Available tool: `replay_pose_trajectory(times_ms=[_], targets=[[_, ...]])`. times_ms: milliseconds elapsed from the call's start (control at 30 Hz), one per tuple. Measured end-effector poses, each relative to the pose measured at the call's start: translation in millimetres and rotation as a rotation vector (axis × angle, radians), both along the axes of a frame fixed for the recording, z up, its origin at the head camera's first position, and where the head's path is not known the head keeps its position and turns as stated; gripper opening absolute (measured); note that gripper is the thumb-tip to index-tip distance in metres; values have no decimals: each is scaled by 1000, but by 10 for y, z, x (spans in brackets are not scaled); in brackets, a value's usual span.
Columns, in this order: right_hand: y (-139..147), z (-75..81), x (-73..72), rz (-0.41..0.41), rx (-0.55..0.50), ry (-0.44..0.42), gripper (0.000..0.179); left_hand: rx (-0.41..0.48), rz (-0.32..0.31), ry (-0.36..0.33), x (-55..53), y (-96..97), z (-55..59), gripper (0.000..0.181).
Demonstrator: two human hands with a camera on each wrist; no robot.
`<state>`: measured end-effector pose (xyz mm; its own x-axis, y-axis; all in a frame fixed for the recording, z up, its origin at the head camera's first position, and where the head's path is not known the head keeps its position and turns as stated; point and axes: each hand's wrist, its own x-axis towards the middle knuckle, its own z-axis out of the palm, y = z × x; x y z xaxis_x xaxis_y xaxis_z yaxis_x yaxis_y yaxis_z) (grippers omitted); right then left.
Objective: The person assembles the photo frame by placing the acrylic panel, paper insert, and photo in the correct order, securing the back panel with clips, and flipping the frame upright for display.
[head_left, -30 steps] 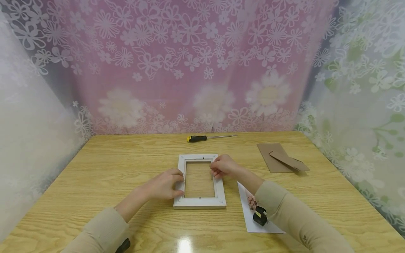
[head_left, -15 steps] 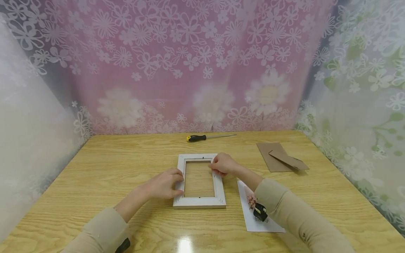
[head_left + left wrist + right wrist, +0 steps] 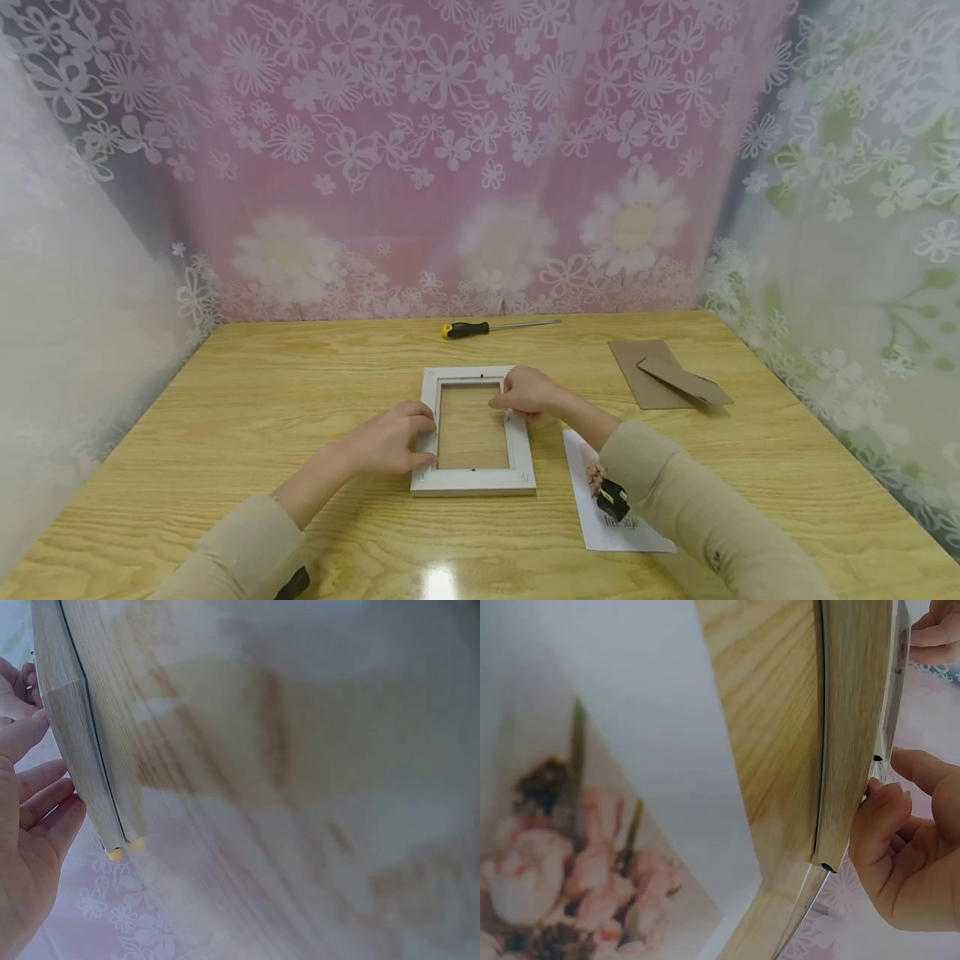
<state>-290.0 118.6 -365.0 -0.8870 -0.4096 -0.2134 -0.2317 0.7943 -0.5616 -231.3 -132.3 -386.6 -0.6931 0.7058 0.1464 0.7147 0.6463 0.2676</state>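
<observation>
A white picture frame [image 3: 472, 481] lies flat in the middle of the table, small dark tabs along its inner edge. Its wooden outer side [image 3: 855, 750] shows in the right wrist view. My left hand [image 3: 386, 437] rests on the left rail, thumb and fingertips spread apart on it. In the left wrist view, that hand's fingers [image 3: 49, 806] touch the frame's rim. On the upper right rail, my right hand [image 3: 528, 392] pinches the inner edge with curled fingers, one finger pointing over the opening. A dark tab [image 3: 877, 758] sits right beside its fingertips.
A white card [image 3: 622, 535] printed with pink flowers and lettering lies below the right forearm. Brown backing board [image 3: 651, 392] with a stand strip [image 3: 678, 382] lies at the right. Near the back edge is a yellow and black screwdriver [image 3: 468, 330].
The right hand's fingertips have shifted slightly left, over the opening, as the hand turned. The left hand and the picture frame have stayed in place.
</observation>
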Motion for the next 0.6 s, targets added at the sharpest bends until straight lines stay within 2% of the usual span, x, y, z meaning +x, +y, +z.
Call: replay_pose_trajectory(times_ms=[167,600], targets=[[-22,24,-3,30,64,23,47,0,14,-7,16,-4,8,39],[-50,49,-25,73,152,31,48,8,6,16,9,-2,-4,38]])
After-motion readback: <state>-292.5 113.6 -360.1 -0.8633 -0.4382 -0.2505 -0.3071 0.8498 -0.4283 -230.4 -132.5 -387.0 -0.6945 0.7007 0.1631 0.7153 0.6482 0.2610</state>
